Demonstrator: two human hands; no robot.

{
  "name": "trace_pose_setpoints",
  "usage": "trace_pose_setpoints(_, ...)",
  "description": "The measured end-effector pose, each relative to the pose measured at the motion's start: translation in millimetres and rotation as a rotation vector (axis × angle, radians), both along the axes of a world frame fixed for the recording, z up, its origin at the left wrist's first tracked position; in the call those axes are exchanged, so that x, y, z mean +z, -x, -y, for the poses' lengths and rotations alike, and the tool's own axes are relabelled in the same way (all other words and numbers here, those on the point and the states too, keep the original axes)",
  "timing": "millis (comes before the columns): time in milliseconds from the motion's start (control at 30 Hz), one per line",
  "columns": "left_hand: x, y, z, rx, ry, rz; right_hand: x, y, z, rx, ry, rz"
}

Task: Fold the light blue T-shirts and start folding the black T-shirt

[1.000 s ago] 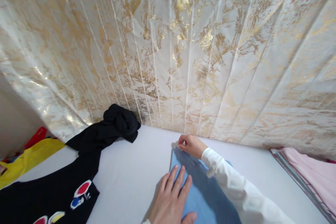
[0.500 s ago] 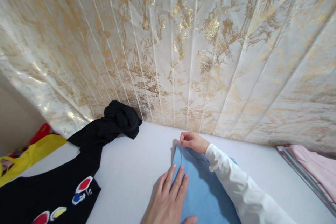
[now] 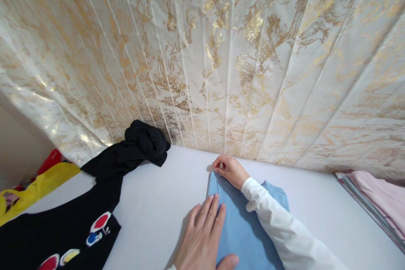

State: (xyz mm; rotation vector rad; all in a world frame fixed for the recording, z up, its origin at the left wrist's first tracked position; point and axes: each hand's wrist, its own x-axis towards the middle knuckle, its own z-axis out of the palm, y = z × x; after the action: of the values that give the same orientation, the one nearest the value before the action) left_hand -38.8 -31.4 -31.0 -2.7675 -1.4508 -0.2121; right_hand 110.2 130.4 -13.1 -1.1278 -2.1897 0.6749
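A light blue garment (image 3: 243,236) lies on the white surface in front of me, partly folded; its lower part runs out of view. My left hand (image 3: 204,236) rests flat on its left edge with the fingers stretched out. At the garment's far left corner, my right hand (image 3: 230,170) pinches the cloth between thumb and fingertips. The white sleeve (image 3: 284,223) of my right arm crosses over the garment and hides part of it. A bit of blue cloth shows beyond the sleeve on the right.
On the left lies a black garment (image 3: 63,223) with a colourful print, its bunched end near the curtain. Yellow cloth (image 3: 47,183) and red cloth (image 3: 50,161) lie farther left. Folded pink clothes (image 3: 379,194) sit at the right. A white-and-gold curtain (image 3: 205,59) hangs behind the white surface (image 3: 152,202).
My right hand has shifted slightly left and away from me with the blue corner. More blue cloth shows beyond the right sleeve. My left hand has stayed nearly in place.
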Motion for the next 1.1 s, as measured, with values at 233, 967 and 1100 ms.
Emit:
trace_pose_setpoints(233,15.6,-6.6,-35.0,0.138,0.006,0.088,28.1,-10.3,5.7,0.001,-0.101,0.031)
trace_pose_setpoints(967,3.2,-31.7,-54.7,0.086,-0.002,0.061,-34.8,-79.2,121.5,-0.402,-0.259,0.554)
trace_pose_setpoints(1100,1.8,-18.9,-44.9,0.095,-0.045,0.065,-30.1,-79.5,122.9,-0.396,-0.21,0.561)
